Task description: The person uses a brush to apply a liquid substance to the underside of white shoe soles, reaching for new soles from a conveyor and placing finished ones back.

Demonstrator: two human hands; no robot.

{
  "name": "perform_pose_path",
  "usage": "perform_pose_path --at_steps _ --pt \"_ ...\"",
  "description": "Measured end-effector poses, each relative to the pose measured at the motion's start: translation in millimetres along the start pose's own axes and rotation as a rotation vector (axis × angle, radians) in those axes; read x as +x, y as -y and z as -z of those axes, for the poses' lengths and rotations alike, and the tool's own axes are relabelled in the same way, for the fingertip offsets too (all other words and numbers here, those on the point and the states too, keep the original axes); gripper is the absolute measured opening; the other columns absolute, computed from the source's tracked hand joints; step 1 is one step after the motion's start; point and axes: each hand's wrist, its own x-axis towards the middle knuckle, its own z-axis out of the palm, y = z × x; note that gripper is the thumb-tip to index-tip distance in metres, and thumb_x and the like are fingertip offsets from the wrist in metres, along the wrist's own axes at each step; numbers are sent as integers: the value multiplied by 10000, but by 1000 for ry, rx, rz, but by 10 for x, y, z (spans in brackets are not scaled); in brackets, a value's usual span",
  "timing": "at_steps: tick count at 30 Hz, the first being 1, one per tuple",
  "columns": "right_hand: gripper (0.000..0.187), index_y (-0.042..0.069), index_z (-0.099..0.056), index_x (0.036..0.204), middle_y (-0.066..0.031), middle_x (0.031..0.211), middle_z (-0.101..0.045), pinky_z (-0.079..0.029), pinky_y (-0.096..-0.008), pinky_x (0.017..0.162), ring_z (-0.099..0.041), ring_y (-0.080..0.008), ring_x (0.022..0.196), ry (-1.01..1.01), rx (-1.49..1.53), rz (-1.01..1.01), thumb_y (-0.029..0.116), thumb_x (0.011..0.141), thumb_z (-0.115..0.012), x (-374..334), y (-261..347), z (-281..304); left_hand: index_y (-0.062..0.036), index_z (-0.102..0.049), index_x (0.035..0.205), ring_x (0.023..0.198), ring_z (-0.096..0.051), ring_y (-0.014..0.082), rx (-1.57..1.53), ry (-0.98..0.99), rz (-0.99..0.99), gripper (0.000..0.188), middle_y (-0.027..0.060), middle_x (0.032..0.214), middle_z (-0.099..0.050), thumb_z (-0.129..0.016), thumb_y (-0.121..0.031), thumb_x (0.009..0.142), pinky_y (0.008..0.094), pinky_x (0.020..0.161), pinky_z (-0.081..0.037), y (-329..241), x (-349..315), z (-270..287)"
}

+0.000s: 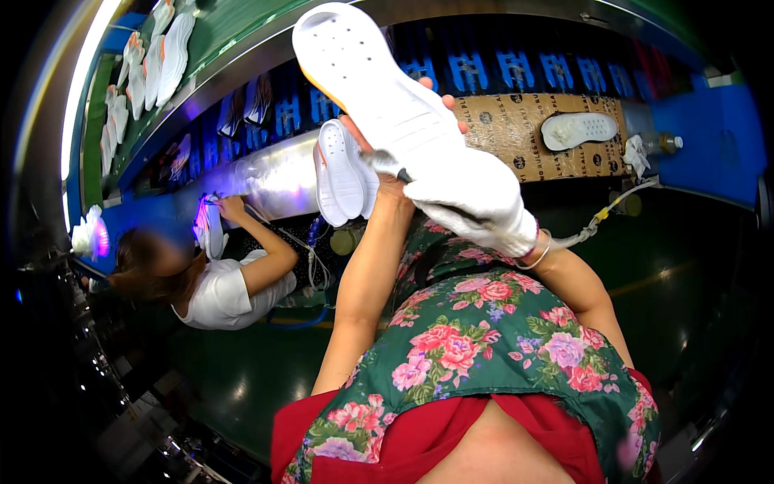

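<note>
Beside brown printed cardboard sheet [504, 145]: silvery bench [278, 181]; left fingers [448, 102] clamp perforated white sole [395, 105], part-hiding sheet; white-gloved right fingers [451, 189] unclear.

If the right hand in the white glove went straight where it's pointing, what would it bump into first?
Probably the left hand, near its wrist: the gloved right hand points that way. The white sole lies close to that line, and depth is unclear, so it might come first.
</note>
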Motion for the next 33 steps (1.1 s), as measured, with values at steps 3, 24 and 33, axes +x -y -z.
perform_pose_path --at_steps 3,24,33 --pt "239 74 -761 1021 -86 933 -749 -549 -361 798 -714 -249 895 -10 96 -125 54 783 -773 -18 -17 123 -56 -428 1435 1104 -609 418 41 -125 -59 1121 201 1357 -534 -496 -914 718 629 877 -532 -5 47 -46" --pt "188 68 -758 979 -98 962 -744 -555 -337 734 -714 -236 834 -10 170 -245 48 792 -773 -116 -91 225 -191 -348 1508 966 -514 406 170 -57 153 1036 206 1396 -497 -686 -769 718 504 770 -451 -274 117 -86" --pt "192 76 -761 947 -85 977 -757 -557 -341 737 -717 -243 839 75 219 -161 48 760 -798 -97 48 277 -3 -441 1432 850 -541 368 155 129 253 1119 269 1277 -528 -549 -860 722 435 682 -432 -313 297 -92"
